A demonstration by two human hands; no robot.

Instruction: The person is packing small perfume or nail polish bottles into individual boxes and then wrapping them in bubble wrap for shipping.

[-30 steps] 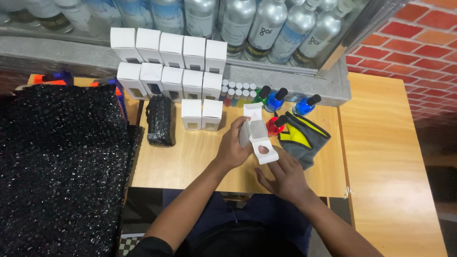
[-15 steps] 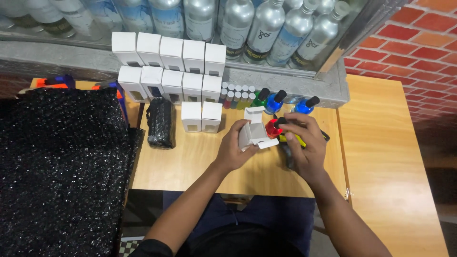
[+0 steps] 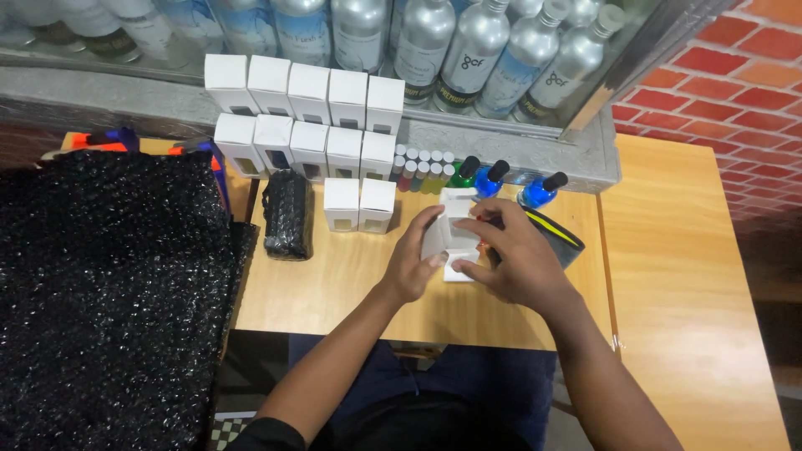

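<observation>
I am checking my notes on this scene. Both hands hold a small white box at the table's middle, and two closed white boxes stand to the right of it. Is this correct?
Not quite. In the head view the two closed white boxes stand to the left of the small white box, not the right. The left hand and right hand do hold that box over the table.

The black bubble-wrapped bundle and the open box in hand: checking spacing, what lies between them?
Head view: two upright white boxes and bare wooden tabletop.
</observation>
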